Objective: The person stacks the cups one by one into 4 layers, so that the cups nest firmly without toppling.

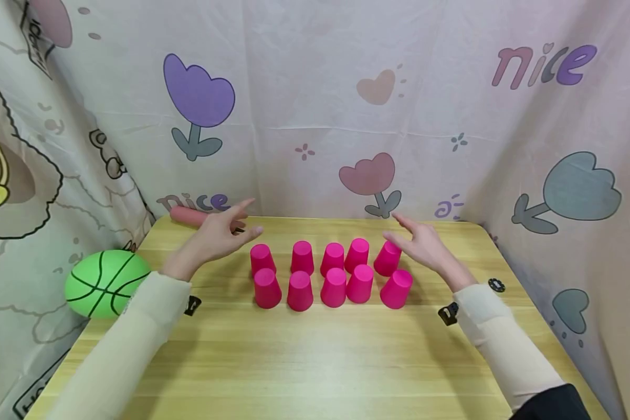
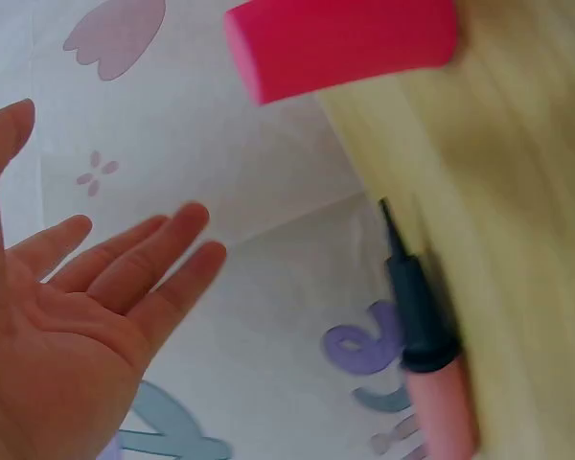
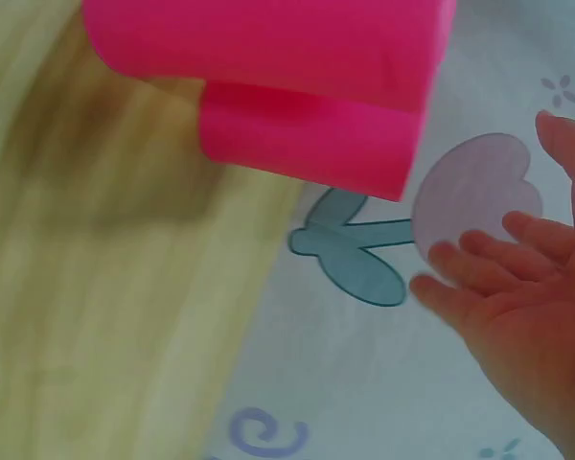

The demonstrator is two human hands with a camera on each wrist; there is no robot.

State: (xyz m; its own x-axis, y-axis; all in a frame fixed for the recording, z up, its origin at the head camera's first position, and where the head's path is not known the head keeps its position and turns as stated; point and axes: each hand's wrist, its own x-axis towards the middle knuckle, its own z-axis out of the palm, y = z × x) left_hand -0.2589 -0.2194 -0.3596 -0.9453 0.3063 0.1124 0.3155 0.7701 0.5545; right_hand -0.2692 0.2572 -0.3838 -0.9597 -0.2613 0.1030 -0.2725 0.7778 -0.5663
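Note:
Several bright pink cups stand upside down in two rows on the table, among them a front-left cup (image 1: 267,288) and a back-right cup (image 1: 387,258). My left hand (image 1: 217,234) hovers left of the rows, fingers extended and holding nothing. Behind it lies a pink hand pump (image 1: 188,216), whose dark nozzle shows in the left wrist view. On the other side, my right hand (image 1: 422,244) is held with fingers spread, its fingertips overlapping the back-right cup in the head view. The right wrist view shows a gap between those fingers and the nearest cups (image 3: 311,144).
A green ball (image 1: 107,284) with black lines sits at the table's left edge. Near the right edge is a small black patterned disc (image 1: 496,284). Printed curtains (image 1: 304,70) hang behind the wooden table (image 1: 315,361) and along both sides.

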